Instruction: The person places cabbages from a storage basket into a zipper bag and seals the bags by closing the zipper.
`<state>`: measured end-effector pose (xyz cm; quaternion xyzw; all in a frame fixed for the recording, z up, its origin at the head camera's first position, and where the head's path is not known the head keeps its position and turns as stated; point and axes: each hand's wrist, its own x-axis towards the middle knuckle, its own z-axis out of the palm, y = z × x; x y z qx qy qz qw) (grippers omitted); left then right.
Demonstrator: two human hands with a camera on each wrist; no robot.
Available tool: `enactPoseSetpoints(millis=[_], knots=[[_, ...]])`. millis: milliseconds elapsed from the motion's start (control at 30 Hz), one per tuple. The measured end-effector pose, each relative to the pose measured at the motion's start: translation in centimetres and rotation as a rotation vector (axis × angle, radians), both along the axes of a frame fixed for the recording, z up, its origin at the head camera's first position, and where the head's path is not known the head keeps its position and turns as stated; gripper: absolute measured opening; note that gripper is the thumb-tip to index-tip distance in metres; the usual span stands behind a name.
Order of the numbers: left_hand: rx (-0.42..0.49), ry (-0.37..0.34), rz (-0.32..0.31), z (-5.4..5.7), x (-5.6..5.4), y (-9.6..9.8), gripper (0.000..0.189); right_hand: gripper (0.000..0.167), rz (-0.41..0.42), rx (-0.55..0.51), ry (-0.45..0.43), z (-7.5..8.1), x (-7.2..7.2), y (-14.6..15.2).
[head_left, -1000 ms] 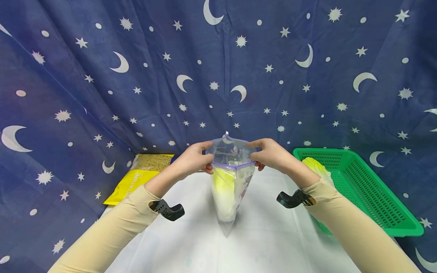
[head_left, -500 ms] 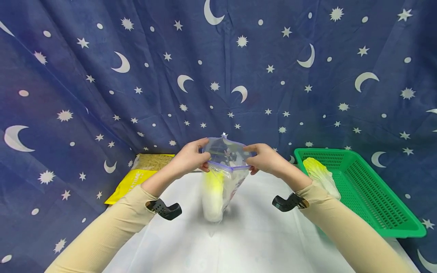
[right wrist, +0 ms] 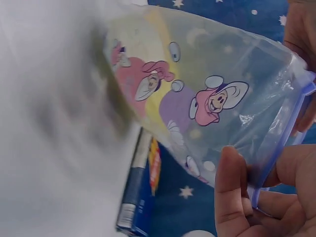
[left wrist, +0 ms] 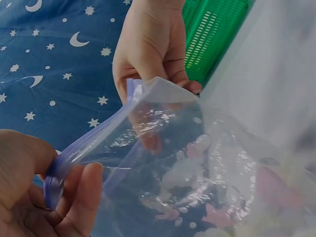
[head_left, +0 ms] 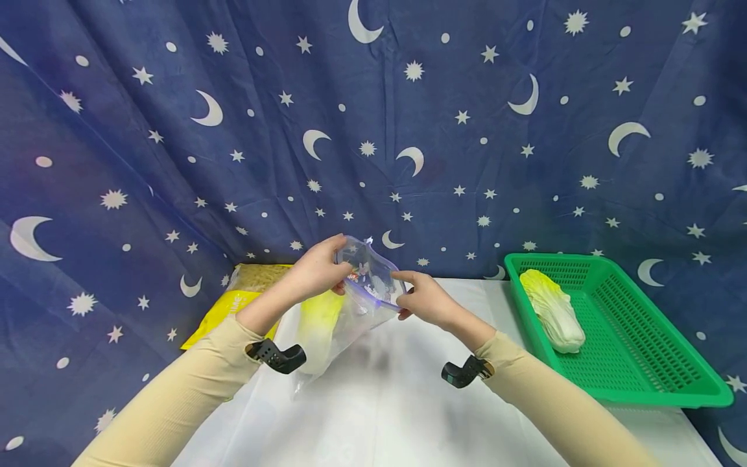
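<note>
A clear zip bag point(head_left: 357, 324) with a purple zip edge hangs tilted over the white table, mouth spread apart. Inside it, a yellow-and-white napa cabbage point(head_left: 318, 324) lies toward the lower left. My left hand point(head_left: 318, 269) pinches the left side of the bag's mouth between thumb and fingers. At the other side, my right hand point(head_left: 428, 299) pinches the purple edge point(right wrist: 284, 140). Cartoon figures point(right wrist: 215, 101) are printed on the bag in the right wrist view. Part of the cabbage is hidden behind my left hand and wrist.
At the right stands a green basket point(head_left: 653, 331) with another napa cabbage point(head_left: 554, 314) in it. A yellow packet point(head_left: 224, 311) lies behind my left forearm. The right wrist view shows a blue box point(right wrist: 134, 190) at the table's edge. A star-patterned curtain point(head_left: 443, 130) hangs behind.
Both hands have moved left with the bag, the right one farther and also lower. The bag has swung from near upright to tilted, its bottom to the left. The basket's cabbage is now uncovered.
</note>
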<state>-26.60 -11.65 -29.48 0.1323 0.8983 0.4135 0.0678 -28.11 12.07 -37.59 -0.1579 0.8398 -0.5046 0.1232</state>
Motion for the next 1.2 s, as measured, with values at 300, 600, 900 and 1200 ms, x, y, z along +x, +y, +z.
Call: enactPoseSetpoints(millis=[300, 600, 900, 1200], knots=[[-0.083, -0.062, -0.070, -1.1, -0.2, 0.8, 0.065, 0.077, 0.016, -0.054, -0.007, -2.6, 0.5, -0.1], [-0.074, -0.081, -0.154, -2.0, -0.1, 1.9, 0.065, 0.080, -0.061, -0.069, -0.046, -3.9, 0.5, 0.9], [-0.029, -0.106, -0.136, -2.9, -0.1, 2.2, 0.067, 0.077, -0.054, -0.057, -0.067, -3.7, 0.9, 1.7], [0.033, -0.114, -0.130, -3.6, 0.0, 2.4, 0.066, 0.078, -0.039, -0.018, -0.052, -1.8, 0.7, 4.5]])
